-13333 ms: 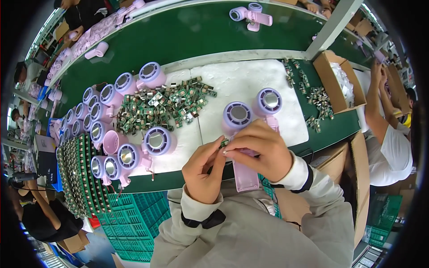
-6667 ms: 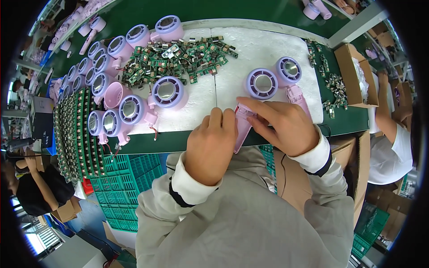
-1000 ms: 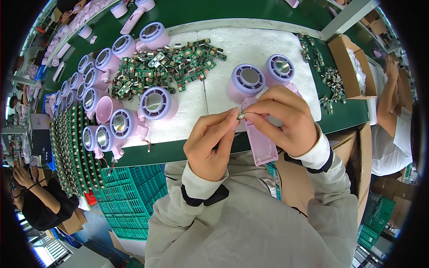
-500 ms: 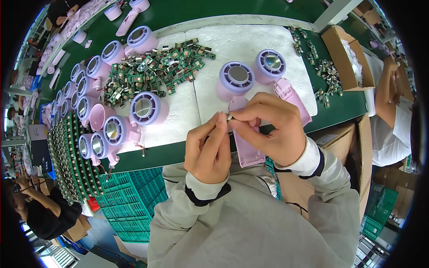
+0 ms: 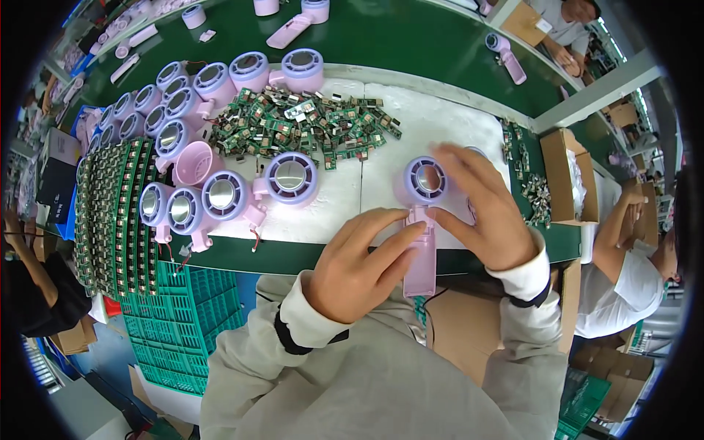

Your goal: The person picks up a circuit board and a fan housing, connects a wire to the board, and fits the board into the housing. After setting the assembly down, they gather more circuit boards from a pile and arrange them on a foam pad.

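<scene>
Pink fan, handle seemingly not yet closed, straddles the white sheet's near edge, your left hand touching it, grip unclear, your right hand spread wide; circuit boards lie piled, unfitted.

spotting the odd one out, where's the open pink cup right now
The open pink cup is left of centre in the head view, among the lilac-rimmed fan heads, to the lower left of the green circuit board heap.

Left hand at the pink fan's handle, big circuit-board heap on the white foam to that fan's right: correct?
No: the head view shows the circuit-board heap left of the pink fan. The left hand is at its handle, as stated.
</scene>
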A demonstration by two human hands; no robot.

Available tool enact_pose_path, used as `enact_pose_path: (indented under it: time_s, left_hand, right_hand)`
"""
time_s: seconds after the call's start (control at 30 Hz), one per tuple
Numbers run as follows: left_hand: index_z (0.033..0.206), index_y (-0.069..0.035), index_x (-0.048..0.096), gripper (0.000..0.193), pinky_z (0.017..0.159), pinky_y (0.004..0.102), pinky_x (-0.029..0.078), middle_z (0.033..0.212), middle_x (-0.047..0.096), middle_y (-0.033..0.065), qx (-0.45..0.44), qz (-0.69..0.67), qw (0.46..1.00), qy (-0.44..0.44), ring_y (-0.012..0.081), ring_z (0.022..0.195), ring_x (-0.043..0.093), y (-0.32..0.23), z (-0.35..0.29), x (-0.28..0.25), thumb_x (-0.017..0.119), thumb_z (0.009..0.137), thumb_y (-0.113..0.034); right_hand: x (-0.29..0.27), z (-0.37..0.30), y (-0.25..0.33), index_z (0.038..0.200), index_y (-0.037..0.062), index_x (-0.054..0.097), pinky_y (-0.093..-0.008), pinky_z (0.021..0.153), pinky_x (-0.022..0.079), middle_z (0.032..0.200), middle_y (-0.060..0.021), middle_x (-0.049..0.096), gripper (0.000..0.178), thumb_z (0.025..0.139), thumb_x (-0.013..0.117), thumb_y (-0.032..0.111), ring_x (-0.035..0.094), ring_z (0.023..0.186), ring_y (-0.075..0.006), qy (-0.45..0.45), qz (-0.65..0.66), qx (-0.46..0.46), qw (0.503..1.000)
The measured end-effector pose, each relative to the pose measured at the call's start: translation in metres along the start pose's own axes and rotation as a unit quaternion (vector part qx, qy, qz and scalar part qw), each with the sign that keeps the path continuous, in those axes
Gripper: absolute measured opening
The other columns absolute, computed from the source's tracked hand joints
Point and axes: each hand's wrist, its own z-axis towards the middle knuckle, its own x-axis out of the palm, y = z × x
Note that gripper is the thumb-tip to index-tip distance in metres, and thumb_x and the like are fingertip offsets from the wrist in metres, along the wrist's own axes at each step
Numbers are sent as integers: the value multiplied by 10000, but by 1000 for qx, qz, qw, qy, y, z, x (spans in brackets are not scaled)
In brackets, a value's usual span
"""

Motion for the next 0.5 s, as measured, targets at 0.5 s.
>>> enact_pose_path:
  time_s: [0.5]
  left_hand:
    - [1198, -33, 669, 374, 926, 388, 533, 1247, 608, 163, -100, 401, 907, -77, 321, 1139, 602, 25, 42, 25, 645, 826, -53]
  right_hand:
    - [-42, 127, -167, 1324, 18, 683, -295, 915, 533, 1099, -122, 754, 698, 821, 837, 477, 711, 1000, -213, 117, 68, 268, 954]
